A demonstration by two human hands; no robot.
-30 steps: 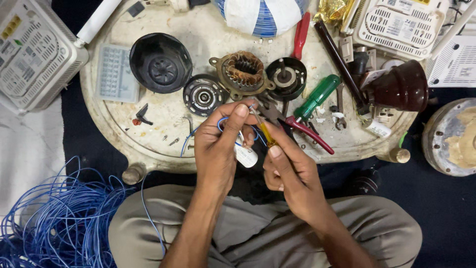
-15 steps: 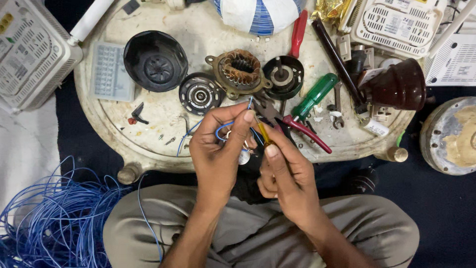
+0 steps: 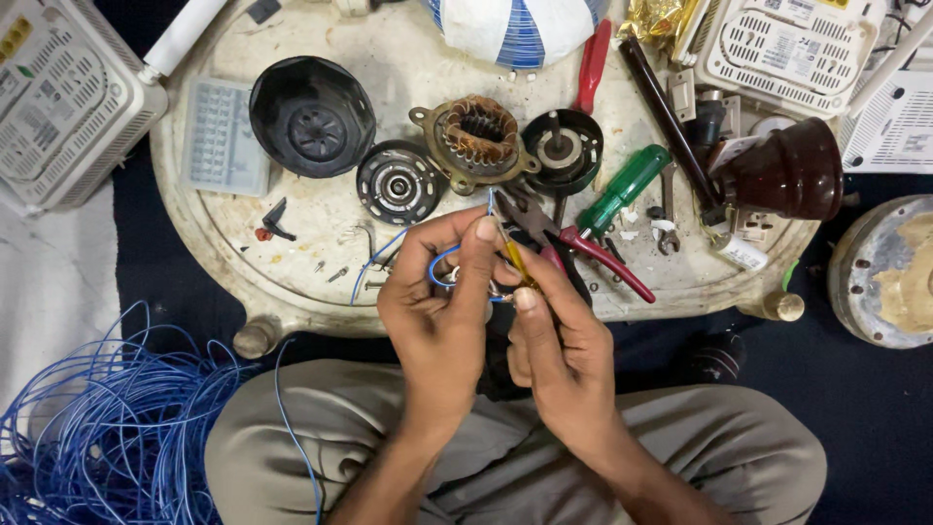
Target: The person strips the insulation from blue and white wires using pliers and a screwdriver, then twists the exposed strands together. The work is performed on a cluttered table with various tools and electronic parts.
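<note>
A: How are the two hands placed?

B: Both are raised close together over the near edge of the round white tabletop, above the lap. The left hand pinches a thin blue wire between thumb and forefinger; the wire makes a small loop there. The right hand is closed around a yellow tool, its tip at the wire.

A: What is near them?

B: Just behind lie red-handled pliers and a green screwdriver. A copper-wound stator is further back.

A: What differs from half a second ago?

B: Little. The hands sit slightly higher, and the white piece under the left hand is now hidden.
</note>
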